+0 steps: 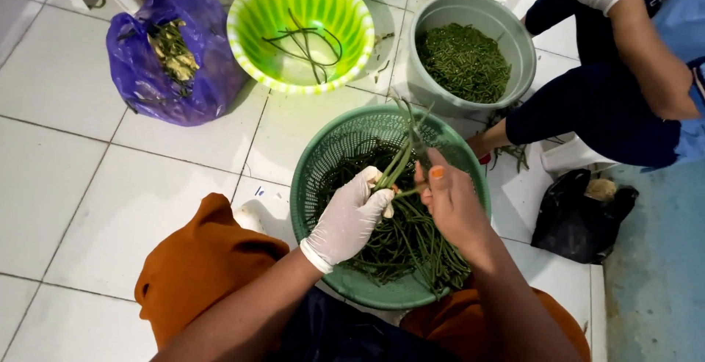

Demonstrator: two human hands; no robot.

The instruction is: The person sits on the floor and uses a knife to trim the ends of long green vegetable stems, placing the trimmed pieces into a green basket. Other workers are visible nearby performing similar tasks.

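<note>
My left hand (349, 215), in a white glove, grips a small bunch of long green beans (402, 158) that stick up and away from me. Bare, my right hand (449, 199) pinches the same bunch from the right side. Both hands hover over a dark green mesh basket (323, 158) holding several more long beans (411, 248). The basket rests on the tiled floor between my knees, which are covered in orange cloth.
A bright green bowl (253, 20) with a few bean strands sits beyond the basket. A grey tub (518, 39) holds chopped green pieces. A purple bag (139, 68) of scraps lies left. Another person (624, 83) sits at right, beside a black bag (580, 219).
</note>
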